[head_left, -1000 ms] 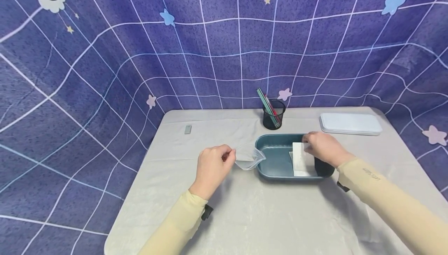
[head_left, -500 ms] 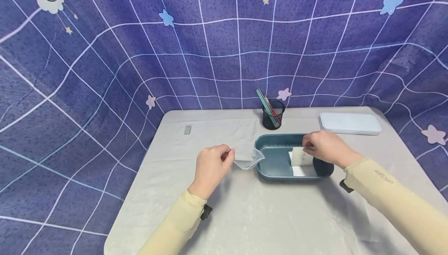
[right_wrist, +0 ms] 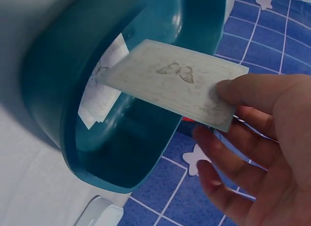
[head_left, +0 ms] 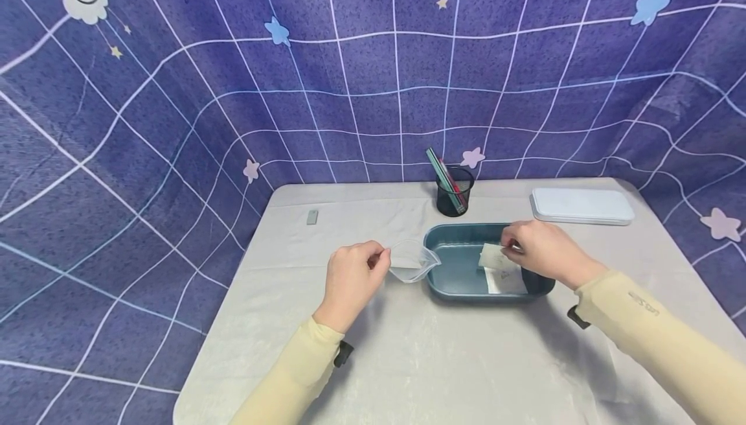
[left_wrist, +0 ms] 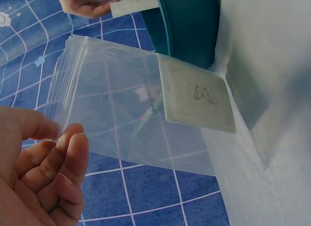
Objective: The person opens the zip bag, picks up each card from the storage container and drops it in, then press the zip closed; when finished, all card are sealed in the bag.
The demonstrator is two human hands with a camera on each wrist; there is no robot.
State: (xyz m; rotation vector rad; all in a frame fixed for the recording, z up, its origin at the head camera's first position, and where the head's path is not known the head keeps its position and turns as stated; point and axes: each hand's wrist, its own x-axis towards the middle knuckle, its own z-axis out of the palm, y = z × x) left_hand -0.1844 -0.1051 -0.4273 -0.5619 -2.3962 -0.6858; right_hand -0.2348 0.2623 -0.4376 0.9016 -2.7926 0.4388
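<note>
Over the right half of the teal bin (head_left: 457, 276), the butterfly card (right_wrist: 170, 78) is up in the air, pinched in the right hand (head_left: 542, 250). Thumb on top, fingers underneath, no gap beyond the thickness of the card itself. About a second ago it was hanging pretty much straight down from those fingers; now it's swung up nearly flat, with its free edge pointing toward the bin's left end. My read: this one is clear of the pile and separated out, so the picking-up part looks done.

Left hand (head_left: 351, 279) hasn't really budged. It's beside the bin's left end, thumb and fingertip pinched tight on the zip edge of a clear bag (left_wrist: 121, 104), other fingers loosely curled. The bag hangs zip side up by the bin's left rim. Honestly the plastic is so see-through that I can't say how wide the mouth gapes.

Containers, then. The bag has one bagged card (left_wrist: 197, 95) sitting down at the bottom, butterfly print showing. Inside the bin, toward its right side, there's a little loose pile of cards (head_left: 506, 280) right below the held one, and the left half of the floor is bare. Behind the bin is a black mesh cup (head_left: 445, 205) with pencils (head_left: 441, 174) in it, and back-right of the bin there's a pale case (head_left: 583, 206), lid down.
</note>
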